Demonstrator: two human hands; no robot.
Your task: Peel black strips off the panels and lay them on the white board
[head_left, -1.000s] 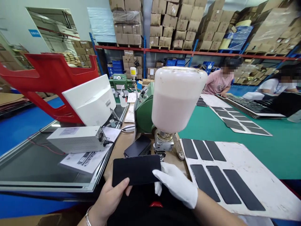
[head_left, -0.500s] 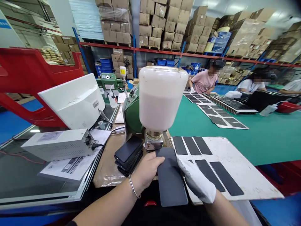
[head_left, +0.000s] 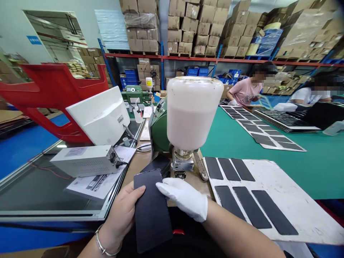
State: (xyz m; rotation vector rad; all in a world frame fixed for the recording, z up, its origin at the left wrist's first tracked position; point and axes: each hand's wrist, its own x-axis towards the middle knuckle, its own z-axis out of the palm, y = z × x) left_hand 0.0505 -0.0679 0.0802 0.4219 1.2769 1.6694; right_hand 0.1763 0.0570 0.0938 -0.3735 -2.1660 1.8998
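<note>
Gripping one black panel [head_left: 152,215] before one inverted bottle [head_left: 193,116].
Your bare left hand [head_left: 123,209] pinched its left side, probably freeing the opposite edge for your gloved right hand [head_left: 185,198] beside it, whose grip I couldn't tell. Six dark panels [head_left: 274,212] lay apart on one white board [head_left: 303,211], presumably to prevent rubbing.

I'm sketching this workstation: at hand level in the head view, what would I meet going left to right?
White box with a fan → bare left hand → held dark panel → gloved right hand → white board bearing dark panels.
</note>
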